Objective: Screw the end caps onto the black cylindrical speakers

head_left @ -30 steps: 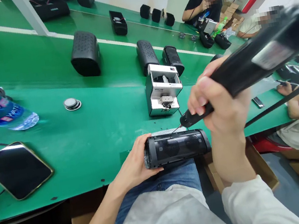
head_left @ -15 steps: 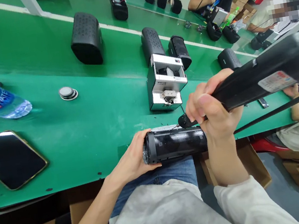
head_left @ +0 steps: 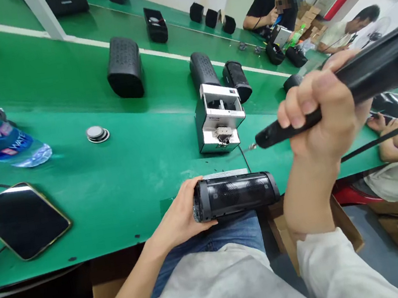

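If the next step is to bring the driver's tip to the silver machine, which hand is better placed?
Probably the right hand: it grips the black driver, whose tip appears near the silver machine. The left hand is busy holding one end of the black speaker.

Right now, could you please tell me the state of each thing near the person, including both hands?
left hand: gripping one end of the speaker
right hand: closed around the driver
speaker: lying lengthwise
driver: held, its blurred tip off the speaker
phone: lying flat, screen dark
bottle: top out of view, open or capped unclear
machine: standing, power unclear
discs: stacked
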`<state>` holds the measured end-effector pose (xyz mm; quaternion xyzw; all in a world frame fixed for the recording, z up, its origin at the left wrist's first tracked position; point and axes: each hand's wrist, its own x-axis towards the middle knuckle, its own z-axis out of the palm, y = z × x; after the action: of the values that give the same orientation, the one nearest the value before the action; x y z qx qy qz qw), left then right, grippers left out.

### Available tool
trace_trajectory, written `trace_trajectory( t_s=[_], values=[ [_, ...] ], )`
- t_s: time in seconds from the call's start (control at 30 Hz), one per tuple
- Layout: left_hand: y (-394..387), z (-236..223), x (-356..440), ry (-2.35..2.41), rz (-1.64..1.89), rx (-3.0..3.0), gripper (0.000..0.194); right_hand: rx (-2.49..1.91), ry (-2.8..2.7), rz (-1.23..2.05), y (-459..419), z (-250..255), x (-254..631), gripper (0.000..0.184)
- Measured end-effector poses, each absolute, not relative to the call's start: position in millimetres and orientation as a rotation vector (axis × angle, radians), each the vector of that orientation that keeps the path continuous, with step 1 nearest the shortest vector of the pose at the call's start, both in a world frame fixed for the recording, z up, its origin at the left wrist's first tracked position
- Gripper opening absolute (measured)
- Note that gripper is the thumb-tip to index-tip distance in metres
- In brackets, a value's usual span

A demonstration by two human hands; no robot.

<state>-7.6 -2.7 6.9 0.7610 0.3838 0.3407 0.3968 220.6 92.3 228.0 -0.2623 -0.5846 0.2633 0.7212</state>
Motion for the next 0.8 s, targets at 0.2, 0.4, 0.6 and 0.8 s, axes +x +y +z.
trace_trajectory(
  t_s=[0.2, 0.4, 0.6, 0.8],
  values=[
    [-2.3, 4.0, -7.2, 0.966, 0.869, 1.94, 0.114, -0.601, -1.315, 0.372, 147.2, 219.5, 221.6, 0.036],
    [-3.4, 5.1, -6.7, 0.983, 0.884, 1.937, 0.116, -0.665, -1.378, 0.431, 175.2, 196.0, 230.9, 0.042],
    [-3.5, 5.2, -7.4, 0.983, 0.863, 1.934, 0.114, -0.605, -1.337, 0.389, 168.4, 201.0, 234.8, 0.04],
    [-2.7, 4.4, -7.4, 1.004, 0.874, 1.925, 0.113, -0.688, -1.36, 0.507, 172.3, 204.2, 236.5, 0.049]
  ],
)
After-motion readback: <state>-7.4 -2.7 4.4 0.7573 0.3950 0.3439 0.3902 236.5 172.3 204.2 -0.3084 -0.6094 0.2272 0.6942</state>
